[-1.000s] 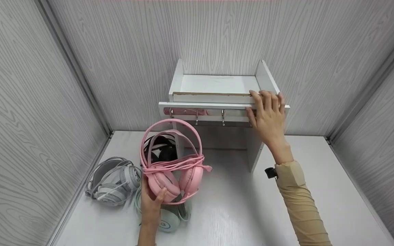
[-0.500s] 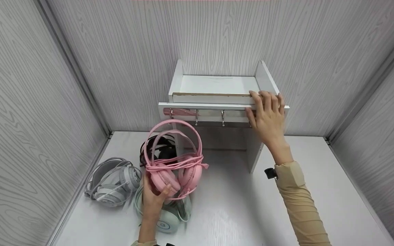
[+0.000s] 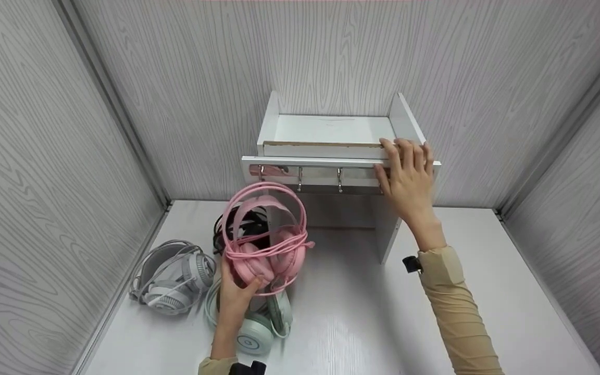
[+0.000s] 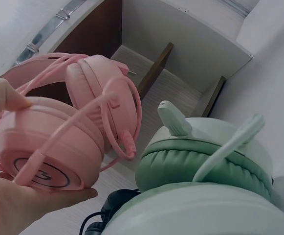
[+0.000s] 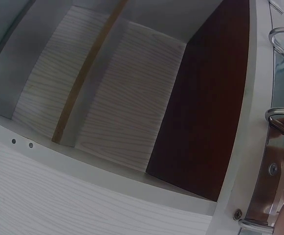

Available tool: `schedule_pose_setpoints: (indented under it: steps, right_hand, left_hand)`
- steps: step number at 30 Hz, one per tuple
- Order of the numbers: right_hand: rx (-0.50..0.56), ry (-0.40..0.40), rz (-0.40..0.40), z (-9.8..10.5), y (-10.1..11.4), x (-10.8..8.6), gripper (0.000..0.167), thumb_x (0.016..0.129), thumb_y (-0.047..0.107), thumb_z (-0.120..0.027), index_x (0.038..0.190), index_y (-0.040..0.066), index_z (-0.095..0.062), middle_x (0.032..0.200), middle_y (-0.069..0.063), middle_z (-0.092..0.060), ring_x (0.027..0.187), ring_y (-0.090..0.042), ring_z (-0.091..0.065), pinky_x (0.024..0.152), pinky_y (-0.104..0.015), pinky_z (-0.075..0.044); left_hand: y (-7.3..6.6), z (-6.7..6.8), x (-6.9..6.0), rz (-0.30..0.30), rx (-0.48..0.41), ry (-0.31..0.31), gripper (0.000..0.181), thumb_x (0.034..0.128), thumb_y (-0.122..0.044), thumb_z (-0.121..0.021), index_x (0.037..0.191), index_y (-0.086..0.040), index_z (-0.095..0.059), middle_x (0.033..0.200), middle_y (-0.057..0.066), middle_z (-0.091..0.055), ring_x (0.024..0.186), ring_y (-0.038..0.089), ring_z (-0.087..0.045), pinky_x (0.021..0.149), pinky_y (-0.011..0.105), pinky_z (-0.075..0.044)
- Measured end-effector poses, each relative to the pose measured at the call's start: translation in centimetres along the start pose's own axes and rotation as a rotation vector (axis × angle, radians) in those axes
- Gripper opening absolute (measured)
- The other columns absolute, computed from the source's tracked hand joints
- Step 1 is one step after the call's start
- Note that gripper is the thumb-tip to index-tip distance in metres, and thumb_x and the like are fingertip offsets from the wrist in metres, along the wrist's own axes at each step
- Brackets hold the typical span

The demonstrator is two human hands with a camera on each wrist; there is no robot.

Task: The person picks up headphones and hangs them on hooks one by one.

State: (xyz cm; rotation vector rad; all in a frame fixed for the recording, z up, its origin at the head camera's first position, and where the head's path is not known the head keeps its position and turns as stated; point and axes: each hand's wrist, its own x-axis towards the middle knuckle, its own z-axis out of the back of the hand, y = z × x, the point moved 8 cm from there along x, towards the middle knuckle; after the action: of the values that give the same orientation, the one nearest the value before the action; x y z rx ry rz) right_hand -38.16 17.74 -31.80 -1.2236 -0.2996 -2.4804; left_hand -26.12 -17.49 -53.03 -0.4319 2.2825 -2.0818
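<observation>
Pink headphones (image 3: 263, 260), their cable wound around the ear cups, are held up by my left hand (image 3: 236, 294) in front of the rack's left side. In the left wrist view, thumb and fingers grip one pink ear cup (image 4: 49, 147). My right hand (image 3: 412, 179) rests over the right end of the white rack's front rail (image 3: 326, 161), fingers on the top edge, thumb at the front. Metal hooks (image 3: 339, 179) line the rail; the rightmost is partly hidden by that hand. The pink headband hangs just below the leftmost hooks, and I cannot tell whether it touches them.
Grey headphones (image 3: 175, 276) lie on the table at left. Mint green headphones (image 3: 255, 333) sit beneath my left hand, partly covered. Black headphones (image 3: 250, 226) stand behind the pink ones, beside the rack's left leg. Grey wood-grain walls (image 3: 487, 78) enclose the table.
My left hand has moved slightly forward with the pink headphones, which now tilt more toward the rack. More of the mint green headphones shows. The right hand stays on the rail.
</observation>
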Motion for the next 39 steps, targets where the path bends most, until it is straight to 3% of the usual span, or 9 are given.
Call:
schedule_pose_setpoints:
  steps: [3, 11, 13, 16, 18, 20, 31, 39]
  right_hand:
    - [0.001, -0.006, -0.001, 0.0, -0.1, 0.0, 0.048, 0.107, 0.041, -0.05, 0.15, 0.02, -0.044, 0.142, -0.015, -0.049, 0.137, -0.034, -0.041, 0.125, -0.056, -0.019]
    - [0.006, -0.015, 0.0, 0.1, 0.0, -0.1, 0.048, 0.106, 0.041, -0.051, 0.15, 0.021, -0.045, 0.141, -0.015, -0.049, 0.136, -0.034, -0.042, 0.124, -0.057, -0.019]
    - [0.002, -0.02, 0.001, 0.1, 0.0, -0.1, 0.048, 0.106, 0.041, -0.051, 0.15, 0.021, -0.045, 0.141, -0.015, -0.049, 0.135, -0.034, -0.042, 0.124, -0.057, -0.02]
    - [0.0, -0.021, 0.002, 0.1, 0.1, -0.1, 0.048, 0.106, 0.042, -0.051, 0.15, 0.021, -0.045, 0.141, -0.014, -0.049, 0.135, -0.034, -0.042, 0.124, -0.057, -0.02]
    - [0.001, -0.019, 0.001, 0.2, 0.1, -0.1, 0.049, 0.107, 0.042, -0.051, 0.15, 0.021, -0.045, 0.141, -0.014, -0.049, 0.136, -0.034, -0.042, 0.124, -0.057, -0.02]
    - [0.001, -0.011, -0.001, 0.2, 0.1, -0.2, 0.049, 0.107, 0.042, -0.051, 0.15, 0.022, -0.044, 0.141, -0.014, -0.049, 0.136, -0.034, -0.042, 0.124, -0.057, -0.019]
    - [0.017, -0.009, 0.009, 0.0, 0.5, 0.0, 0.048, 0.107, 0.041, -0.051, 0.15, 0.021, -0.044, 0.141, -0.015, -0.049, 0.135, -0.034, -0.042, 0.124, -0.057, -0.019]
    - [0.008, -0.002, 0.002, -0.2, 0.6, 0.1, 0.049, 0.107, 0.042, -0.05, 0.151, 0.022, -0.043, 0.143, -0.014, -0.048, 0.136, -0.034, -0.041, 0.124, -0.056, -0.019]
  left_hand:
    - [0.1, -0.2, 0.6, 0.019, 0.012, -0.009, 0.11, 0.0828, 0.006, -0.076, 0.166, -0.009, -0.005, 0.172, 0.018, -0.011, 0.157, 0.036, -0.019, 0.127, 0.054, -0.021]
    - [0.6, -0.6, 1.6, 0.06, 0.02, -0.038, 0.11, 0.083, 0.009, -0.073, 0.166, -0.011, -0.005, 0.173, 0.018, -0.01, 0.155, 0.034, -0.022, 0.114, 0.029, -0.041]
    - [0.7, -0.7, 1.8, 0.076, 0.028, -0.044, 0.109, 0.0841, 0.009, -0.072, 0.166, -0.011, -0.004, 0.173, 0.018, -0.009, 0.155, 0.035, -0.022, 0.116, 0.032, -0.042]
    - [0.9, -0.9, 2.2, 0.079, 0.011, -0.052, 0.107, 0.0847, 0.01, -0.069, 0.166, -0.01, -0.003, 0.172, 0.019, -0.009, 0.154, 0.035, -0.024, 0.103, 0.022, -0.05]
    - [0.9, -1.0, 2.3, 0.072, 0.002, -0.056, 0.106, 0.0848, 0.011, -0.069, 0.166, -0.01, -0.004, 0.172, 0.019, -0.009, 0.154, 0.035, -0.024, 0.103, 0.02, -0.049]
    - [0.9, -1.0, 2.5, 0.061, -0.013, -0.054, 0.106, 0.085, 0.011, -0.068, 0.167, -0.01, -0.004, 0.172, 0.019, -0.009, 0.153, 0.035, -0.026, 0.089, 0.011, -0.049]
    - [1.5, -0.6, 3.0, 0.089, 0.011, -0.096, 0.099, 0.0876, 0.008, -0.068, 0.166, -0.009, -0.01, 0.17, 0.02, -0.018, 0.151, 0.035, -0.03, 0.092, 0.013, -0.047]
    - [1.4, -0.3, 2.9, 0.075, 0.054, -0.121, 0.092, 0.0897, 0.003, -0.073, 0.164, -0.007, -0.02, 0.165, 0.021, -0.032, 0.144, 0.037, -0.042, 0.109, 0.033, -0.045]
